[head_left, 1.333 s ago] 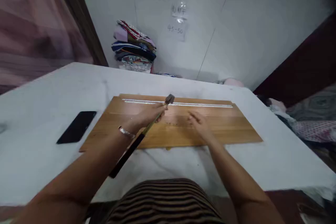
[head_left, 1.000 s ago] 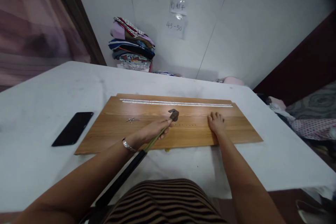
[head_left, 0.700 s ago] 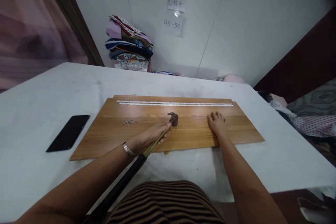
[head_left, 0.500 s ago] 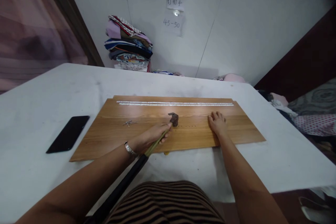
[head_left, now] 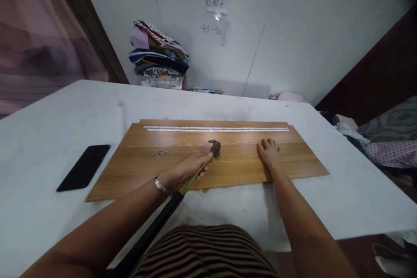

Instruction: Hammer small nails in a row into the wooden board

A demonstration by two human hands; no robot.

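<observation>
Findings: short grip on hammer, loose nails on board

Your left hand (head_left: 193, 165) is wrapped around the hammer (head_left: 164, 216) just below its head. The head sits over the middle of the board (head_left: 140, 178), at the left end of a row of small dark dots (head_left: 233, 157); the handle runs back to your near left, beside your striped shirt (head_left: 203, 249). Your right hand (head_left: 270, 153) lies palm down on the board, right of the dots, fingers slightly spread, with nothing visible in it.

Risks, in judgement: gripping so high leaves the long handle to snag your shirt or forearm. A stray blow could reach your right fingers. The nails (head_left: 159, 153) could scatter if the board is jolted, being loose.

Containers: you have none identifiable in view; the nails lie directly on the board. Clear wrapping seems to sit under the folded cloth stack (head_left: 159, 54).
</observation>
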